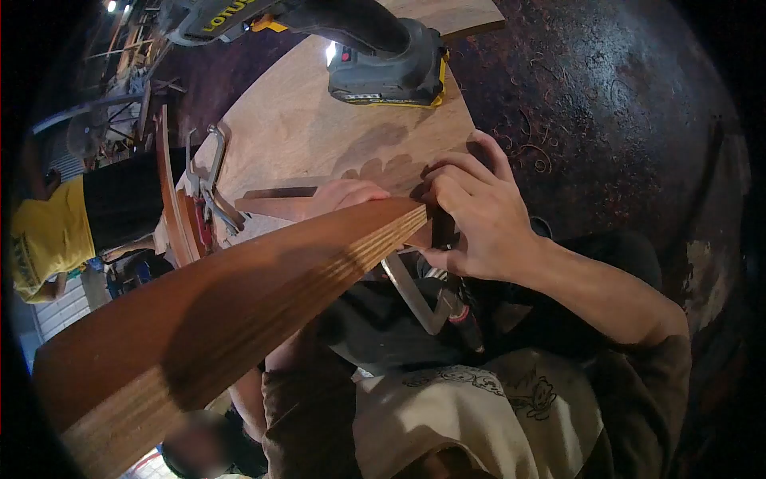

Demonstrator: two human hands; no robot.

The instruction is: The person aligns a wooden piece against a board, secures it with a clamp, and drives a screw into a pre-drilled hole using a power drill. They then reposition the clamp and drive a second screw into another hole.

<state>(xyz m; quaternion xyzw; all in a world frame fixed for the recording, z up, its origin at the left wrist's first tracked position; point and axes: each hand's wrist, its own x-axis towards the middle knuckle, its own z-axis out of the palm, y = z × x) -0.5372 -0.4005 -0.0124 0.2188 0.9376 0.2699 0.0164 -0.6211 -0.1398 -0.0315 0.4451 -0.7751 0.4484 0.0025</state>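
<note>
A long curved laminated wood piece (239,275) runs from the lower left up to the middle, its ply layers showing along the near edge. Behind its far edge my left hand (351,195) shows only partly, with fingers curled against the piece; the rest is hidden. My right hand (483,211) closes round the end of the piece, thumb below and fingers above, beside a dark block-like part mostly covered by the hand. Under both lies a broad wooden panel (295,128). A metal clamp (419,299) hangs below the panel edge near my right hand.
A cordless power tool with a battery (387,76) rests on the panel at the top. Locking pliers-style clamps (211,172) grip the panel's left side. A person in a yellow shirt (56,231) is at the left. Curled shavings (531,152) litter the dark floor.
</note>
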